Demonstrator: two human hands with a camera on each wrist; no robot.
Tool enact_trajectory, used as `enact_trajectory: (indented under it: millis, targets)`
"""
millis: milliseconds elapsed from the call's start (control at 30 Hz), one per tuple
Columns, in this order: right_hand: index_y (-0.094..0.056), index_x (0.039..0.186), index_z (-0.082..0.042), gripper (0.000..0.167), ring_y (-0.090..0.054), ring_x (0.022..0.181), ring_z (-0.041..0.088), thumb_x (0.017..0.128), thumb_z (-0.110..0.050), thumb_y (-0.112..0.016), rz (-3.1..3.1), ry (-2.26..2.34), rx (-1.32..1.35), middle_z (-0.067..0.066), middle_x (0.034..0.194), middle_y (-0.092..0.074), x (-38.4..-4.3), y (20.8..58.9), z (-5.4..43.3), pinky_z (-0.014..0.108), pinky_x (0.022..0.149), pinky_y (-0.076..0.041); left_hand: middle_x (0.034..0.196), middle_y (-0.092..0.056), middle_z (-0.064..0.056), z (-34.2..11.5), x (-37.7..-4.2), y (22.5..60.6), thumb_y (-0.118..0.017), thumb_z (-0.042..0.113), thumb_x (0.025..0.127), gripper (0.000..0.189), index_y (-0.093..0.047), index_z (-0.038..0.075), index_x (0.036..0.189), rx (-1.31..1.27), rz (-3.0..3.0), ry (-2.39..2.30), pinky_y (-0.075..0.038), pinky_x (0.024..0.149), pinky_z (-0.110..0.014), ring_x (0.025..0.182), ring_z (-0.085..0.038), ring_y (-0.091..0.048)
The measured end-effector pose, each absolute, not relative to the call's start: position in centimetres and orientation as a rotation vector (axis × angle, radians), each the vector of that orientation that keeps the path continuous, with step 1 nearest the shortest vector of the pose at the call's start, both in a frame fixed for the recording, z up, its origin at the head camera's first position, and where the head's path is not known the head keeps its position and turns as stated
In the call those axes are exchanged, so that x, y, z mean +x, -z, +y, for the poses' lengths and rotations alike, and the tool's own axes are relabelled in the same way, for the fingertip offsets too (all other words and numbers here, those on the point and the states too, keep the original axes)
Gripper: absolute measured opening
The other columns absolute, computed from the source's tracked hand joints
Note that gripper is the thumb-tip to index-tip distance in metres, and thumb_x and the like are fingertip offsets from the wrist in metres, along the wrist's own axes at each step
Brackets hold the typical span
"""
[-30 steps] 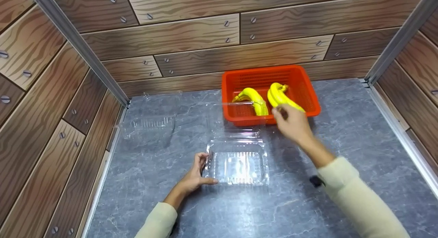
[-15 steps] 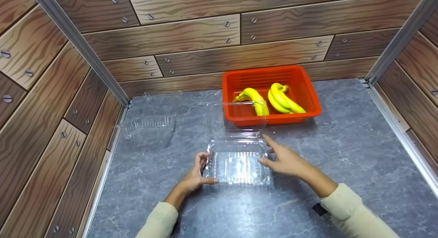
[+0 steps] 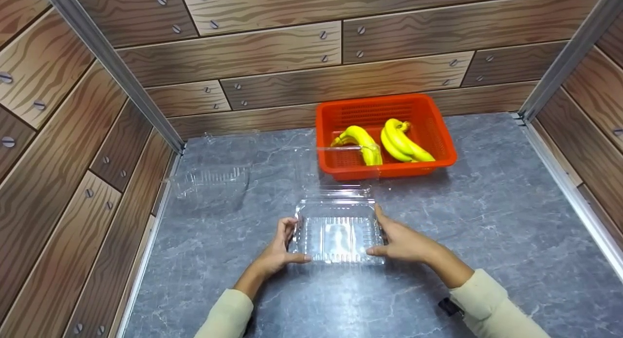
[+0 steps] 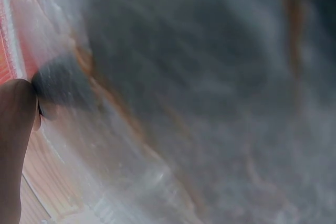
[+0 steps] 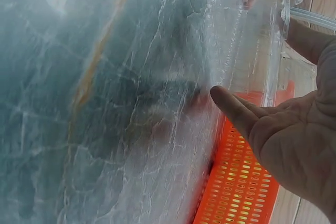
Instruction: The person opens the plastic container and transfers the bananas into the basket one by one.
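A clear plastic clamshell container (image 3: 338, 238) lies with its lid (image 3: 336, 175) raised away at the back; I see nothing in its tray. My left hand (image 3: 275, 250) holds the tray's left side, thumb at the near corner and fingers along the wall. On the right side my right hand (image 3: 404, 238) grips the tray, thumb near the front corner and index finger stretched along the edge. The right wrist view shows that hand (image 5: 294, 135) with its thumb at the clear rim (image 5: 278, 45). In the blurred left wrist view only part of a finger (image 4: 16, 129) shows.
Behind the container stands a red basket (image 3: 440, 133) holding a left banana bunch (image 3: 365, 141) and a right banana bunch (image 3: 401, 141). Another clear container (image 3: 211, 180) sits open at the back left. Wood-patterned walls (image 3: 282, 95) enclose the grey marbled table (image 3: 511, 206).
My right hand has come back from the basket's bananas to the container's right side, then slid slightly nearer and taken hold. The left hand has stayed in place.
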State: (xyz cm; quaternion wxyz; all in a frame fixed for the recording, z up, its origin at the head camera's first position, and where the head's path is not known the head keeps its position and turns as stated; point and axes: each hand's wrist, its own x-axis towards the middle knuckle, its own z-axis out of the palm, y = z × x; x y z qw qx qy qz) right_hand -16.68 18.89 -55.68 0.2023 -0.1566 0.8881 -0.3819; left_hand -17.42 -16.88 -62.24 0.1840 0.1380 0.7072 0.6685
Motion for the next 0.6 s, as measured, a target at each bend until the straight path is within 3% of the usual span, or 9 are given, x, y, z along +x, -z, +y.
enact_trajectory:
  millis: [600]
  targets:
    - [0.01,0.167,0.005,0.125,-0.014,0.162,0.052,0.092,-0.033,-0.083,2.383,1.157,-0.439,0.032,0.174,-0.004,-16.9,56.38,19.34,0.062,0.133,-0.013,0.175,-0.022,-0.029,-16.86,-17.5,62.13,-0.089,-0.004,0.076,0.095,-0.023,-0.001,0.145,0.37,1.968,-1.886,0.0,0.138,-0.056,0.169,-0.042,-0.003]
